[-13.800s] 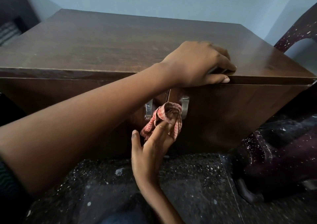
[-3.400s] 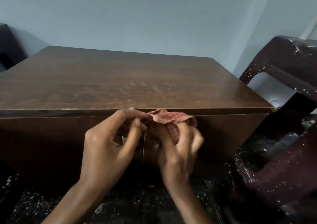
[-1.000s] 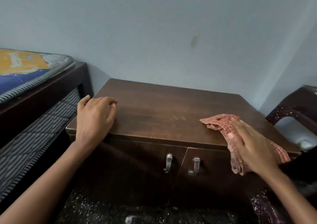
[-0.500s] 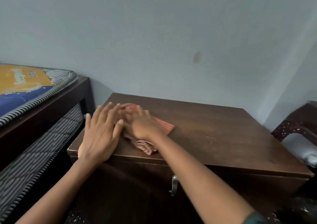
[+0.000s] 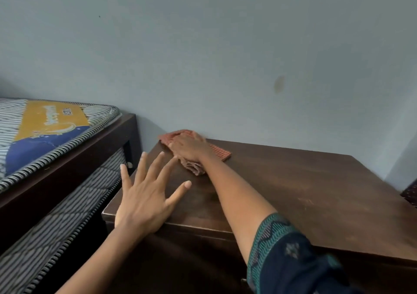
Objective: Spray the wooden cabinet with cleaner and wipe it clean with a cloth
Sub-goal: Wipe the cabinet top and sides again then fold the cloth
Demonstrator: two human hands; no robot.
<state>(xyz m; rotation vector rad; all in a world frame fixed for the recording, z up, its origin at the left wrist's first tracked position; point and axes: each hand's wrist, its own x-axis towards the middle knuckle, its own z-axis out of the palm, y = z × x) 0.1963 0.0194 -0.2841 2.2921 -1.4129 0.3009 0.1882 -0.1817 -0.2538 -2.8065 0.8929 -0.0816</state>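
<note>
The dark wooden cabinet (image 5: 304,190) fills the lower right, its top facing me. A red checked cloth (image 5: 220,154) lies bunched at the top's far left corner, against the wall. My right hand (image 5: 189,146) presses down on the cloth, arm stretched across the top. My left hand (image 5: 146,194) rests near the front left corner of the top with its fingers spread and straight, holding nothing. No spray bottle is in view.
A bed with a dark wooden frame (image 5: 74,158) and a striped mattress (image 5: 45,127) stands close on the cabinet's left. A pale blue wall (image 5: 225,57) runs right behind the cabinet. A dark chair edge (image 5: 410,192) shows at the far right.
My right hand has pushed the cloth from the front left part of the top back to the far left corner. My left hand stays by the front left corner, fingers spread wider.
</note>
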